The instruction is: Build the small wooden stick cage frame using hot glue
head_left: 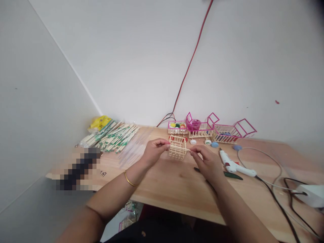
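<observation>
A thin wooden stick (182,148) spans the gap between my two hands above the table. My left hand (154,152) pinches its left end, and my right hand (206,161) pinches the right end between thumb and fingers. Right behind and below the stick is a small lattice basket (177,156) built of pale wooden sticks. Whether the stick touches the basket, I cannot tell. A dark green-handled tool (233,175) lies partly hidden under my right hand.
A white glue gun (231,164) with a cable rests at right, near a white power box (310,195). Stick carts with pink rims (201,132) stand along the wall. Bundled wooden sticks (118,136) and clear glue sticks (133,148) lie at left. Bottle caps (214,144) sit near the carts.
</observation>
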Demonstrator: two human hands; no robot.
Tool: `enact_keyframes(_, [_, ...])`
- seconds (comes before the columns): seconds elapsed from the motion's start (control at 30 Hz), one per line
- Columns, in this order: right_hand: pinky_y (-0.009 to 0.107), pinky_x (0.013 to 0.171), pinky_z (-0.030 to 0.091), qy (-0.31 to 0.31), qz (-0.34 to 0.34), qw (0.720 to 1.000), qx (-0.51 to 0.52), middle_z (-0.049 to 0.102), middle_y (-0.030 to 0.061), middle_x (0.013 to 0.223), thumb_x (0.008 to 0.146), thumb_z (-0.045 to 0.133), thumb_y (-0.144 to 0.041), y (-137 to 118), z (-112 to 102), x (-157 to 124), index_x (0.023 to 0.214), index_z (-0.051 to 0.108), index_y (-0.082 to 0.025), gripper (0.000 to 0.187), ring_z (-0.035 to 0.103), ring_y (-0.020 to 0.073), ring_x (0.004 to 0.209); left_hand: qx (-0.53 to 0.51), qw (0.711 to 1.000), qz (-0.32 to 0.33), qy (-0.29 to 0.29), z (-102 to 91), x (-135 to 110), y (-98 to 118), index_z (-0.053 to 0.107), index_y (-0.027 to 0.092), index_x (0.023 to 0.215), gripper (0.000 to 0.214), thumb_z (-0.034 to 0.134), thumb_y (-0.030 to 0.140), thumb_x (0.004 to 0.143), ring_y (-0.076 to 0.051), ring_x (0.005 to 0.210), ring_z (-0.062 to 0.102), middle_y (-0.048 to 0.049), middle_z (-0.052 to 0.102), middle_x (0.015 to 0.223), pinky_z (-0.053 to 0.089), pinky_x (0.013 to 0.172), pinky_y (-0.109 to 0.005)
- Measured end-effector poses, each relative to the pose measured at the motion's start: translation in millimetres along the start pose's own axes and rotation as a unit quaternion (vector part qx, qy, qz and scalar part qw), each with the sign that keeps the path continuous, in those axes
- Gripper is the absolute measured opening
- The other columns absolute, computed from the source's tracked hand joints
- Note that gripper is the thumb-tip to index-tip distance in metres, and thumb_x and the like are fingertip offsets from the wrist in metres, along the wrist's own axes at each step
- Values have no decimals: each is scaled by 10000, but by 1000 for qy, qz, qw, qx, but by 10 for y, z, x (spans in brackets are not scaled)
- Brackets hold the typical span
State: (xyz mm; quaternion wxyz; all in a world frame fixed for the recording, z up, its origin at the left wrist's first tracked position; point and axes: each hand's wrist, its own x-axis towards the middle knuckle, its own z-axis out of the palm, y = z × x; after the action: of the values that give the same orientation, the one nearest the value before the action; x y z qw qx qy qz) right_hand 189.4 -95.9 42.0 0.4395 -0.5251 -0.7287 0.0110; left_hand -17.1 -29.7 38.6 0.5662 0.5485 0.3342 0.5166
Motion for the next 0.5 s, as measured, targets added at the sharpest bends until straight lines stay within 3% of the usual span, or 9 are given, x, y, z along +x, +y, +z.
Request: enact_keyframes(0.5, [281, 682, 475, 2, -6, 1000, 4, 656, 37, 800, 901, 486, -280, 18, 22, 7, 830, 583, -212, 138, 612, 170, 748, 42, 998, 43, -7, -33, 44, -62, 698, 132, 724, 146, 751, 236, 636, -124, 720, 598, -41, 675, 781, 480, 688, -243])
